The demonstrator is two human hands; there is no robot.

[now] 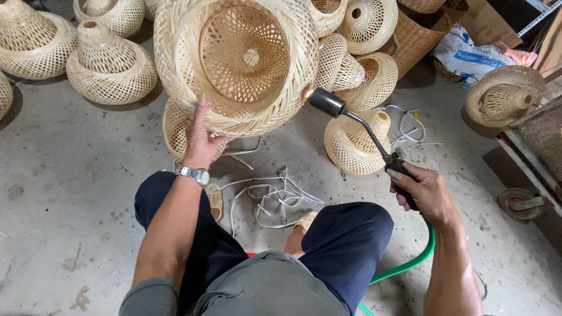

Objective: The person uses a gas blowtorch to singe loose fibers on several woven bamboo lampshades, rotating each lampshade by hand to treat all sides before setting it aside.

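Note:
My left hand (201, 139) grips the lower rim of a large woven bamboo lampshade (237, 64) and holds it up with its open mouth facing me. A metal watch sits on that wrist. My right hand (422, 190) is closed around the black handle of a gas torch (351, 120). The torch's dark nozzle touches the shade's right edge, where a small flame glows. A green hose (410, 263) runs from the handle down past my right knee.
Several more woven lampshades (108, 67) lie on the concrete floor behind and to both sides. White cords (275, 196) are tangled between my feet. A woven basket (415, 38), a plastic bag and a metal frame (527, 155) stand at the right.

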